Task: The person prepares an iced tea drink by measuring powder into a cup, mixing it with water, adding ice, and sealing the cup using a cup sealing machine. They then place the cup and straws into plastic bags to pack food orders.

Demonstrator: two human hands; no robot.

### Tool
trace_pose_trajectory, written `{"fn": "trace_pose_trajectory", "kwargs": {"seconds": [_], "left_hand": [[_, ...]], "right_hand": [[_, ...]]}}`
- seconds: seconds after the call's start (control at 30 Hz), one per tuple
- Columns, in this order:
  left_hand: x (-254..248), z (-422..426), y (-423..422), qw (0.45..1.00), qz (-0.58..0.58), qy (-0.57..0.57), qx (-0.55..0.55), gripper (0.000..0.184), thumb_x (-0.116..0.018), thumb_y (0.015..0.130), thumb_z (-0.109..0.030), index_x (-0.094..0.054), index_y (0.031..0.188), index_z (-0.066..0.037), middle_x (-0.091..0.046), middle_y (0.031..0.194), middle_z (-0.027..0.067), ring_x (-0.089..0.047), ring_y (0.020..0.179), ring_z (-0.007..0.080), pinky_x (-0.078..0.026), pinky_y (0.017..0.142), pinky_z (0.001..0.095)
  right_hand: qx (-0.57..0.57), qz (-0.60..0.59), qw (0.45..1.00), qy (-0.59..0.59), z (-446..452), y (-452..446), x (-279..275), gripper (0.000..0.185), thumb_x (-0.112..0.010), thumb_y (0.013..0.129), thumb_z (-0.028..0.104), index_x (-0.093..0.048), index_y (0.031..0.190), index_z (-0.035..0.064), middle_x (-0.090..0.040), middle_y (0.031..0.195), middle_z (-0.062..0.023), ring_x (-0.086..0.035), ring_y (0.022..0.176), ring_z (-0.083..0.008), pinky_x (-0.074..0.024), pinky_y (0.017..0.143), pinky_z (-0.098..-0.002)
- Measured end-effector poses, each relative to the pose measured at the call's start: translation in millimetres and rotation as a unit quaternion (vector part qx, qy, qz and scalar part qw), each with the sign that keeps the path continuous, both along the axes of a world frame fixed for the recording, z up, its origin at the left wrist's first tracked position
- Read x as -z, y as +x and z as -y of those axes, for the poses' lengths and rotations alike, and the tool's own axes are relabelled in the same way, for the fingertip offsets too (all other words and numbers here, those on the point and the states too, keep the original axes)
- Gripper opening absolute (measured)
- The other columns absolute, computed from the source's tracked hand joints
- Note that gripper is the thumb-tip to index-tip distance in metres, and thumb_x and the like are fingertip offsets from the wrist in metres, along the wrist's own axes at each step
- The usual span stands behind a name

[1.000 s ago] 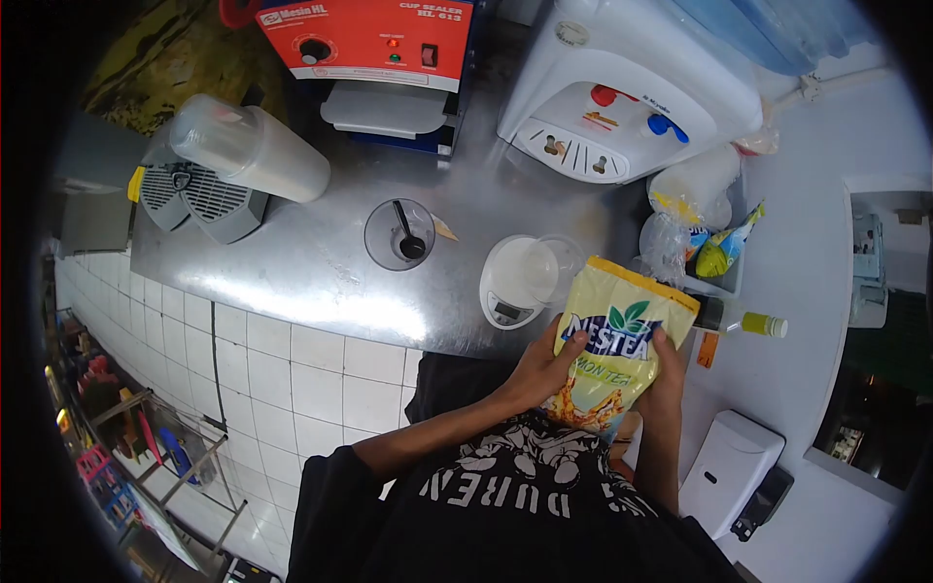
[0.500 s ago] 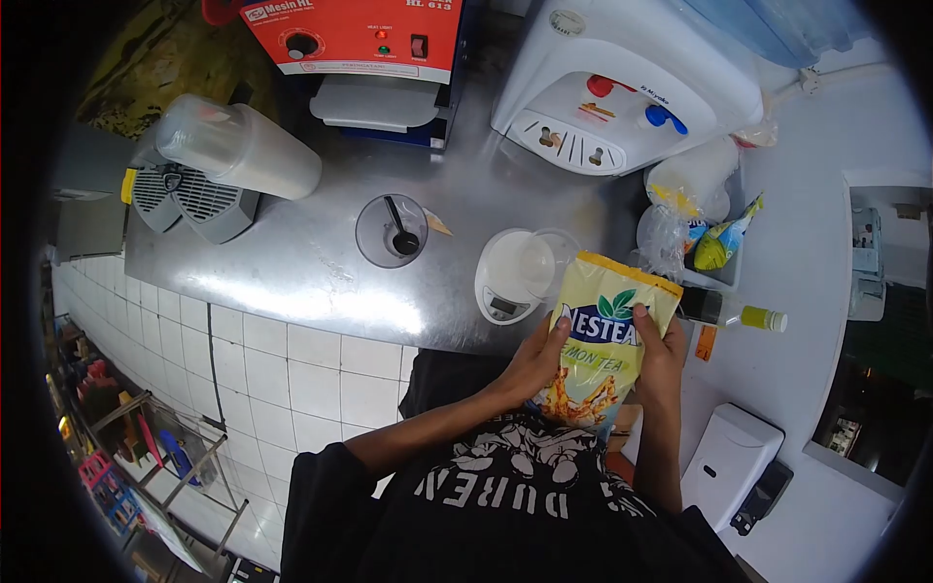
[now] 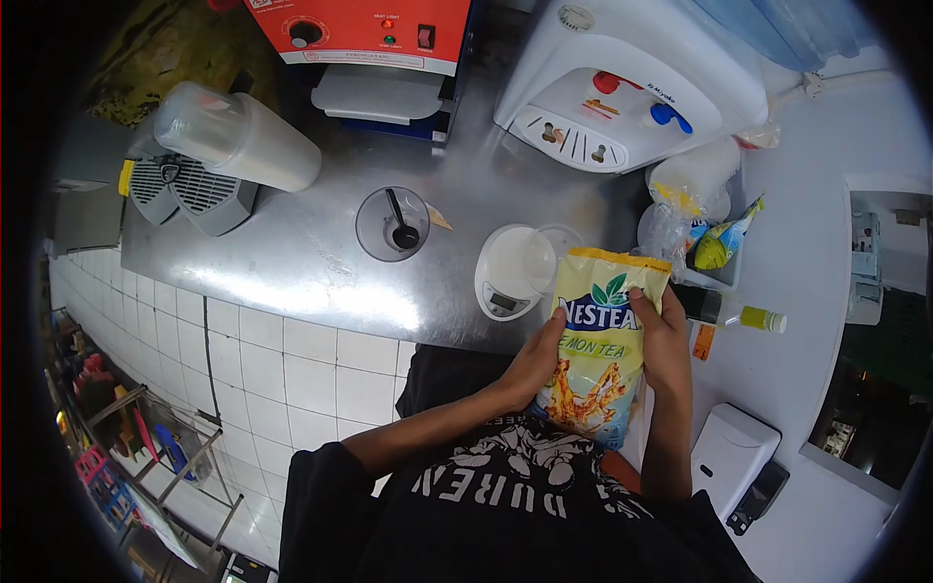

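A yellow pouch of Nestea lemon tea powder (image 3: 595, 360) is held upright in front of my shirt, its printed front facing up. My left hand (image 3: 536, 361) grips its left edge, thumb on the front. On the upper right side, my right hand (image 3: 663, 335) clasps it with the thumb over the lettering. Fingers behind the pouch are hidden. Just beyond it, a white kitchen scale (image 3: 505, 275) carries a clear plastic cup (image 3: 550, 255), partly covered by the pouch's top. Left of the scale stands another clear cup (image 3: 373, 231) with a black scoop (image 3: 402, 231) inside.
A red sealing machine (image 3: 355, 37) and a white water dispenser (image 3: 603, 92) line the back of the steel counter (image 3: 292, 262). A stack of plastic cups (image 3: 253, 141) lies tilted across a grey drip tray (image 3: 209, 194). Packets and a bottle (image 3: 763, 319) are at the right.
The pouch has turned slightly more upright and shifted a little left in my hands. My right hand has risen slightly along its edge. The items on the counter have stayed put.
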State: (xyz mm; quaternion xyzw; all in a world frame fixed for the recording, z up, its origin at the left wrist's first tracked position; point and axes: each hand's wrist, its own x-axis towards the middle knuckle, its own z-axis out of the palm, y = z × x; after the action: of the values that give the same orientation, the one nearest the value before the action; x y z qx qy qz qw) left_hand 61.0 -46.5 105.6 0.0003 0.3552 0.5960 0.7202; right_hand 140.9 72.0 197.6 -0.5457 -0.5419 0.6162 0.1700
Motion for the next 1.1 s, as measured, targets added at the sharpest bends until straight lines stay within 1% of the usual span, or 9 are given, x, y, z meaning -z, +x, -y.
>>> {"fn": "trace_pose_trajectory", "kwargs": {"seconds": [0.1, 0.2, 0.23, 0.3, 0.4, 0.5, 0.6, 0.83, 1.1], "left_hand": [[-2.9, -0.1, 0.4, 1.0, 0.007, -0.005, -0.01, 0.061, -0.026, 0.102, -0.048, -0.042, 0.132, 0.003, -0.056, 0.122, 0.0127, -0.054, 0.112, 0.0151, -0.041, 0.097, 0.0281], [-2.7, 3.0, 1.7, 1.0, -0.003, 0.003, 0.003, 0.057, -0.023, 0.102, -0.046, -0.039, 0.135, -0.003, -0.055, 0.127, 0.0114, -0.055, 0.115, 0.0154, -0.043, 0.098, 0.0303], [-3.3, 3.8, 3.0, 1.0, 0.009, 0.003, -0.001, 0.056, -0.023, 0.102, -0.046, -0.04, 0.135, -0.003, -0.055, 0.127, 0.0115, -0.055, 0.114, 0.0155, -0.043, 0.098, 0.0303], [-7.8, 3.6, 5.1, 0.999, 0.032, 0.002, -0.009, 0.055, -0.022, 0.102, -0.045, -0.041, 0.133, -0.003, -0.055, 0.126, 0.0117, -0.056, 0.113, 0.0155, -0.044, 0.097, 0.0305], [-23.5, 3.3, 4.8, 0.997, 0.057, -0.034, -0.026, 0.058, -0.025, 0.102, -0.046, -0.043, 0.131, 0.002, -0.057, 0.121, 0.0125, -0.056, 0.111, 0.0143, -0.042, 0.096, 0.028], [-21.3, 2.6, 6.6, 0.996, 0.076, -0.046, -0.025, 0.057, -0.025, 0.102, -0.046, -0.044, 0.129, 0.0, -0.058, 0.119, 0.0123, -0.058, 0.108, 0.0146, -0.045, 0.094, 0.0283], [-20.3, 3.3, 7.9, 0.997, 0.059, -0.044, -0.024, 0.056, -0.024, 0.102, -0.046, -0.045, 0.128, 0.0, -0.059, 0.117, 0.0122, -0.06, 0.105, 0.0148, -0.046, 0.092, 0.0288], [-20.8, 0.8, 5.3, 0.996, 0.075, -0.041, -0.025, 0.056, -0.024, 0.102, -0.045, -0.044, 0.129, 0.0, -0.058, 0.119, 0.0125, -0.059, 0.107, 0.0151, -0.046, 0.093, 0.0294], [-18.3, -2.0, 6.4, 0.996, 0.079, -0.02, -0.028, 0.056, -0.024, 0.102, -0.046, -0.043, 0.13, 0.0, -0.057, 0.121, 0.0128, -0.059, 0.108, 0.0151, -0.046, 0.094, 0.0294]], "right_hand": [[-0.014, 0.005, 1.0, 0.004, -1.4, -2.4, -3.2, 0.026, -0.052, 0.095, 0.012, -0.054, 0.117, -0.0013, -0.064, 0.101, -0.006, -0.061, 0.086, -0.0098, -0.0483, 0.075, -0.0231], [-0.029, 0.014, 0.999, 0.002, -2.8, -0.2, -5.4, 0.029, -0.053, 0.094, 0.011, -0.055, 0.12, -0.0014, -0.065, 0.103, -0.0067, -0.062, 0.088, -0.0114, -0.0486, 0.076, -0.0236], [-0.034, 0.018, 0.999, 0.001, -3.4, 0.7, -6.5, 0.03, -0.053, 0.094, 0.011, -0.055, 0.121, -0.0015, -0.065, 0.104, -0.0071, -0.062, 0.089, -0.0123, -0.0488, 0.077, -0.0239], [-0.042, 0.025, 0.999, 0.021, -1.7, -3.3, -13.6, 0.026, -0.051, 0.095, 0.011, -0.055, 0.117, -0.0012, -0.065, 0.1, -0.0057, -0.061, 0.086, -0.0096, -0.0482, 0.075, -0.023], [-0.057, 0.036, 0.997, 0.032, -2.3, -8.1, -23.0, 0.024, -0.05, 0.096, 0.012, -0.055, 0.115, -0.0009, -0.065, 0.097, -0.0052, -0.061, 0.083, -0.0083, -0.0479, 0.073, -0.0224], [-0.071, 0.052, 0.995, 0.039, -3.2, -10.5, -25.2, 0.024, -0.05, 0.096, 0.012, -0.055, 0.115, -0.0009, -0.065, 0.096, -0.0056, -0.061, 0.081, -0.0084, -0.0478, 0.073, -0.0222], [-0.081, 0.059, 0.994, 0.042, -4.4, -10.2, -23.0, 0.024, -0.049, 0.096, 0.012, -0.055, 0.116, -0.001, -0.065, 0.096, -0.0057, -0.061, 0.081, -0.0086, -0.0476, 0.073, -0.0223], [-0.081, 0.057, 0.994, 0.054, -4.8, -9.0, -22.3, 0.027, -0.049, 0.096, 0.012, -0.054, 0.119, -0.0011, -0.064, 0.099, -0.0056, -0.06, 0.085, -0.0084, -0.047, 0.076, -0.0231], [-0.067, 0.047, 0.995, 0.055, -5.1, -9.6, -24.4, 0.029, -0.049, 0.096, 0.012, -0.053, 0.121, -0.0018, -0.064, 0.1, -0.0059, -0.06, 0.086, -0.0086, -0.0471, 0.077, -0.0233]]}}
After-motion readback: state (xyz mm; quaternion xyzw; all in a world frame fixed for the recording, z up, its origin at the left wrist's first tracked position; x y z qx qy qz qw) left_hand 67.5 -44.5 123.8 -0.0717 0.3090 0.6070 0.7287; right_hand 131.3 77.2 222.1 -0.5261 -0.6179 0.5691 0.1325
